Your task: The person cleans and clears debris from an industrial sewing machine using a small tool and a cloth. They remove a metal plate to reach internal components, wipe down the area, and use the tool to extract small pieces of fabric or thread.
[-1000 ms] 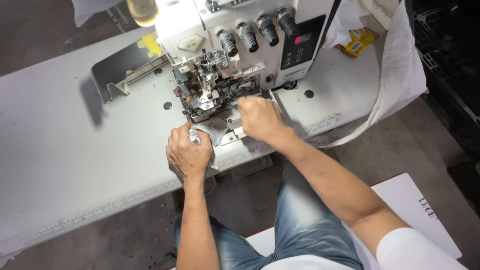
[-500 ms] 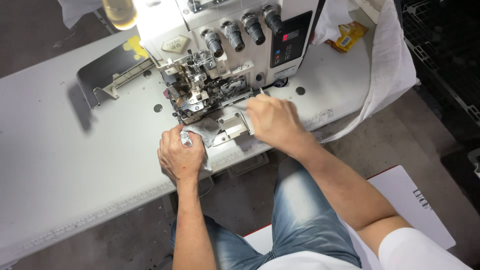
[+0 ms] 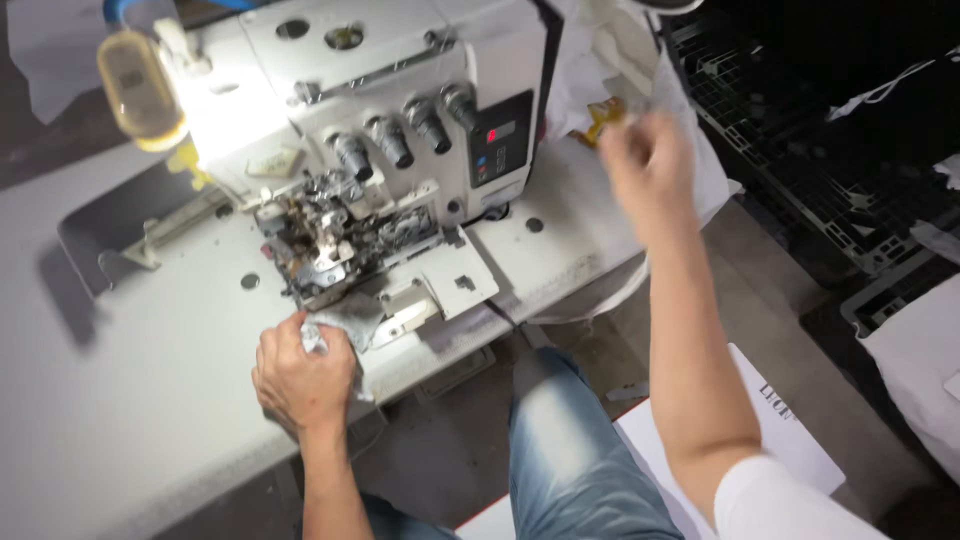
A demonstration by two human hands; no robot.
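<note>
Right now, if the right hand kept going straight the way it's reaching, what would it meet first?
Most likely the crumpled yellow item lying on the white fabric beside the sewing machine. The right hand is raised and blurred just short of it, so depth is uncertain.

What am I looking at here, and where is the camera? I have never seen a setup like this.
The view comes from a camera worn on a person's head, looking down at their own bare hands. In front of them stands a white industrial sewing machine with its lower cover swung open, on a grey work table. The left hand rests at the table's front edge, its fingers closed around a small crumpled grey cloth. The right hand is raised and blurred, near a small yellow thing beside the machine; what it holds, if anything, cannot be told. Blue jeans show below.
</note>
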